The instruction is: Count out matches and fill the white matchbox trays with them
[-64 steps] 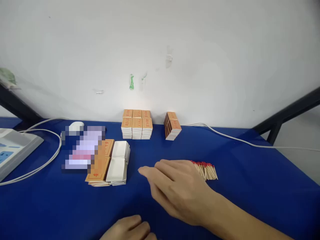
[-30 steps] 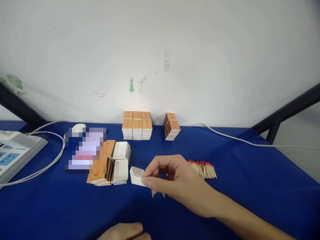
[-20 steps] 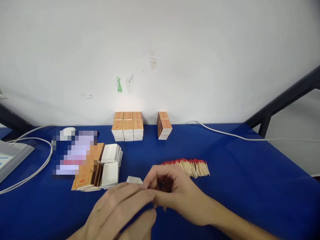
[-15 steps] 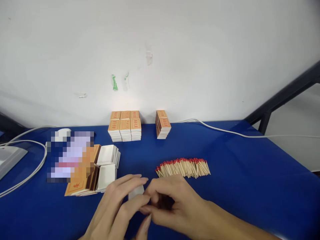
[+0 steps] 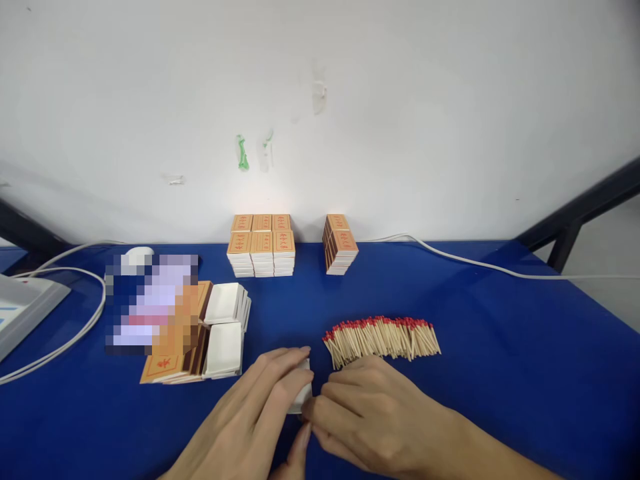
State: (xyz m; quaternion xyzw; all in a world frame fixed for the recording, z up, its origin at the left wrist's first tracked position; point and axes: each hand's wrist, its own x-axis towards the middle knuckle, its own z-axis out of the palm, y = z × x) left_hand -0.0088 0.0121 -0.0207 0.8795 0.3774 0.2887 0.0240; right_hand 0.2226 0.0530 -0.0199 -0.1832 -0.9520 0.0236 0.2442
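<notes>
Left hand point(image 5: 250, 408) clamps a white rectangular card tray point(image 5: 302, 399); right hand point(image 5: 373, 412) curls against it, grip hidden from me, red-tipped wooden matches point(image 5: 383, 338) beyond.

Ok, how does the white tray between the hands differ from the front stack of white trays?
The white tray is mostly covered by the left hand; the front stack shows its top tray's inside openly. The white tray appears single, while the front stack has several layers. The right hand is at the white tray; neither hand grips the front stack. Both are white.
</notes>
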